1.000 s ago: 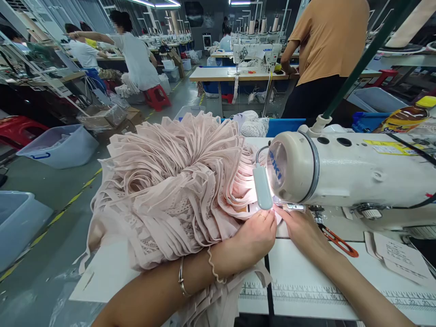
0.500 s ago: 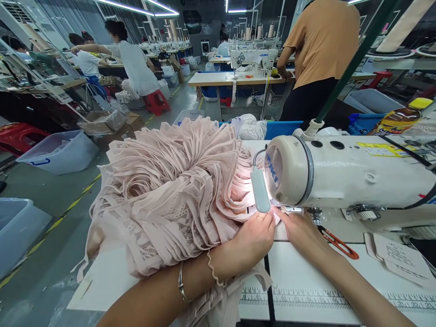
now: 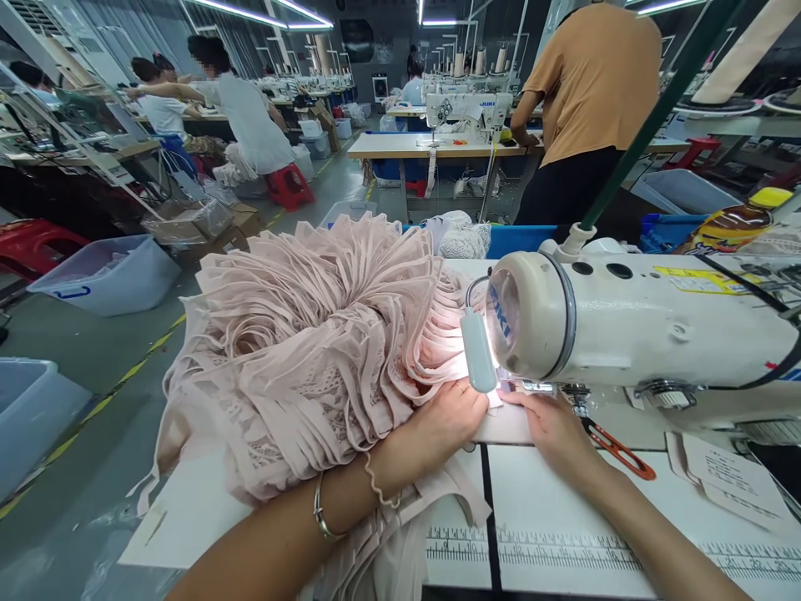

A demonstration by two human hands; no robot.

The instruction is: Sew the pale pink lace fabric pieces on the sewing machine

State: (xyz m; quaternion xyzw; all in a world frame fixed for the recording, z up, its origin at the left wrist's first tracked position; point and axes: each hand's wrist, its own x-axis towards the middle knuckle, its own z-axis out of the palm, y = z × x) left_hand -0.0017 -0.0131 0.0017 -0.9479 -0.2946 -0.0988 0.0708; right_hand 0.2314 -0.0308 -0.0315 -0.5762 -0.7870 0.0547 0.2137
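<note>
A large heap of pale pink lace fabric pieces [image 3: 313, 334] covers the left of the sewing table, with strips hanging over the front edge. The white sewing machine [image 3: 626, 321] stands at the right, its lamp [image 3: 479, 351] lighting the needle area. My left hand [image 3: 456, 409] lies at the heap's right edge below the lamp, fingers bent together on pink fabric; what the fingertips grip is hidden. Just right of it, my right hand [image 3: 547, 417] reaches under the machine head, its index finger stretched out at a small pale piece by the needle area.
Orange-handled snips [image 3: 619, 448] and paper tags [image 3: 732, 476] lie right of my right hand. A printed ruler [image 3: 556, 551] runs along the table front. Plastic bins [image 3: 109, 275] stand on the floor at left. A person in an orange shirt [image 3: 601, 83] stands ahead.
My left hand has moved left and slightly up, away from my right hand. My right hand has shifted slightly, with a gap now between the hands. The hanging strips moved a little left.
</note>
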